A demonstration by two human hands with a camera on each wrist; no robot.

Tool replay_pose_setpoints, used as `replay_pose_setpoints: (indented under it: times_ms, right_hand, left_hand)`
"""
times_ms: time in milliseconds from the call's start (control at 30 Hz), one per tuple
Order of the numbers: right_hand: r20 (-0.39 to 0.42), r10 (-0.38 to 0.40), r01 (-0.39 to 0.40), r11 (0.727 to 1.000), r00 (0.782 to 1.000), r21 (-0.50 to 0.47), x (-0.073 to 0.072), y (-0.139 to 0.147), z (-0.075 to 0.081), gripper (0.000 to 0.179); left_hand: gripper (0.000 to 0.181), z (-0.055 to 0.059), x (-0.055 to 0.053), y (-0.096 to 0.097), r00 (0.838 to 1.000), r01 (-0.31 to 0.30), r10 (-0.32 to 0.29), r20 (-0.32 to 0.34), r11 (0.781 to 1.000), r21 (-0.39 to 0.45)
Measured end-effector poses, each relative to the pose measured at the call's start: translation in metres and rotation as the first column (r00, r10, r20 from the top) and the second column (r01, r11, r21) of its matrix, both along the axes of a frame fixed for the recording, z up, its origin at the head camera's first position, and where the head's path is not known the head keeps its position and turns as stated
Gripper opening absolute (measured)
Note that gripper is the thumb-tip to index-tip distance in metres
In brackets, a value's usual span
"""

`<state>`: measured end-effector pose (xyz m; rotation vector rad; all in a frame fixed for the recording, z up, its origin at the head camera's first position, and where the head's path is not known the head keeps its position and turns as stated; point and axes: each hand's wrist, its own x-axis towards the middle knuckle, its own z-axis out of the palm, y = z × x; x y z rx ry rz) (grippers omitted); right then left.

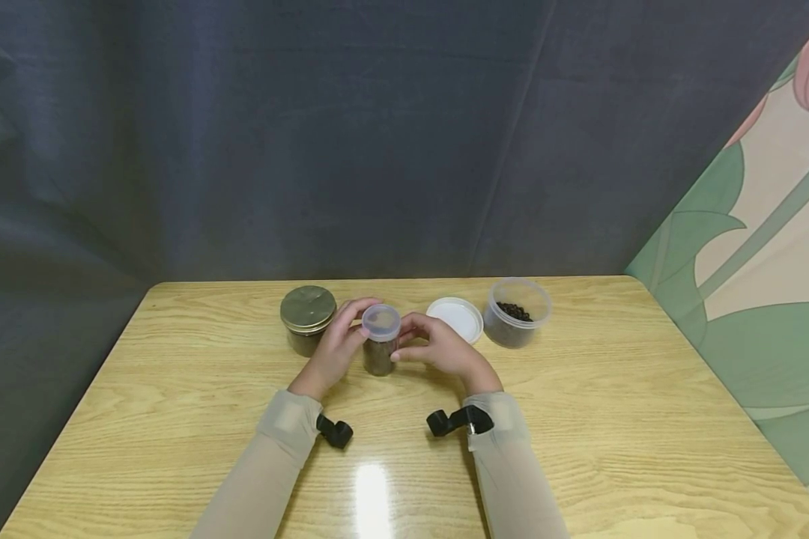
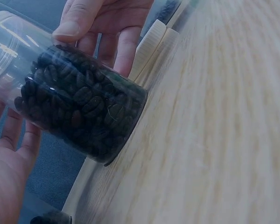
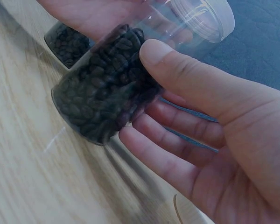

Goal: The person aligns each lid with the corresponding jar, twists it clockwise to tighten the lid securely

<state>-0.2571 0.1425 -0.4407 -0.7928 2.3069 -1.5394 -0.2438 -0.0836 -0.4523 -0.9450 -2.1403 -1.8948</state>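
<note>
A clear jar (image 1: 380,358) of dark coffee beans stands upright on the table, a translucent lid (image 1: 381,322) on its top. From the left, my left hand (image 1: 337,346) holds the jar near the lid, thumb on the near side and fingers reaching round behind. My right hand (image 1: 443,346) grips the jar's right side lower down. In the right wrist view the right thumb (image 3: 177,70) lies against the clear wall, with the fingers curled round the other side. Beans (image 2: 84,98) fill the lower part of the jar, and its base is at the tabletop.
Just left of my left hand stands a second jar with a gold metal lid (image 1: 308,308), dark beans inside. A white lid (image 1: 455,320) lies behind my right hand. Beside it is an uncovered clear tub (image 1: 510,333) partly filled with beans. A dark curtain (image 1: 377,150) hangs behind the table.
</note>
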Motion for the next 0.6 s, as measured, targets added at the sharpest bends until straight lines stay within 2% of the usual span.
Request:
replay_pose_setpoints:
  times_ms: [133,267,367,433,600]
  right_hand:
    - [0.006,-0.003,0.003,1.000,1.000,-0.004,0.0006,0.0001,0.0001,0.033]
    - [0.014,-0.005,0.005,1.000,1.000,-0.012,0.0000,-0.0001,-0.0011,0.033]
    - [0.018,-0.004,0.004,1.000,1.000,-0.017,-0.0002,-0.0007,-0.0012,0.033]
    - [0.018,-0.002,0.003,1.000,1.000,-0.019,-0.0001,-0.0011,-0.0007,0.033]
    - [0.012,0.001,0.000,1.000,1.000,-0.018,0.0008,-0.0008,0.0010,0.033]
  left_hand:
    - [0.047,-0.0004,0.0000,-0.0008,1.000,-0.001,0.001,0.000,1.000,-0.007]
    - [0.048,-0.0015,-0.0010,-0.0009,0.999,0.028,-0.029,0.029,0.999,0.045]
    - [0.061,-0.0018,-0.0008,-0.0006,0.997,0.037,-0.041,0.059,0.997,0.067]
    - [0.066,-0.0015,-0.0001,-0.0004,0.997,0.024,-0.029,0.073,0.998,0.059]
    - [0.057,0.0007,0.0015,0.0008,0.997,-0.009,0.007,0.080,1.000,0.026]
